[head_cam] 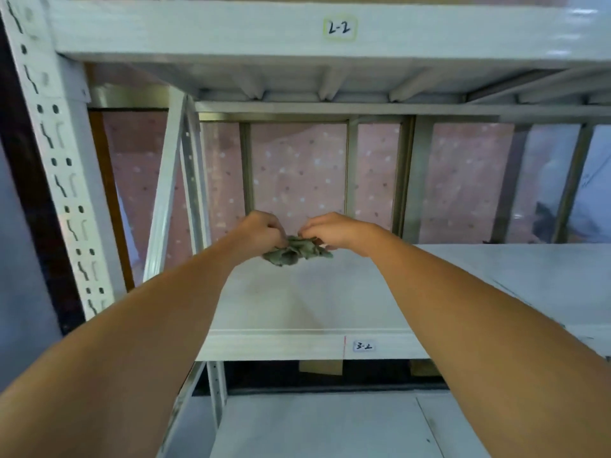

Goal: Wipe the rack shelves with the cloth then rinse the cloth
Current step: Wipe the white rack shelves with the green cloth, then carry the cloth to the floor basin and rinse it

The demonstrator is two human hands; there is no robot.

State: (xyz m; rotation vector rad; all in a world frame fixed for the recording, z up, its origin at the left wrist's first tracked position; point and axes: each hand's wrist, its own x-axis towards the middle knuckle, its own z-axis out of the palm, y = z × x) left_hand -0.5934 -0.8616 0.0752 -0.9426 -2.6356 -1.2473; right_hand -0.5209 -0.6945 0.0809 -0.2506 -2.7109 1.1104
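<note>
A crumpled grey-green cloth is bunched between both of my hands, just above the far part of the white rack shelf whose front edge carries the label 3-2. My left hand grips the cloth's left side with fingers curled. My right hand pinches its right side. Both arms reach straight in over the shelf. The underside of the cloth is hidden, so I cannot tell whether it touches the shelf.
Overhead is the shelf beam labelled 2-2. A perforated white upright stands at the left, with a diagonal brace behind it. A pink dotted curtain hangs behind the rack. A lower shelf lies below.
</note>
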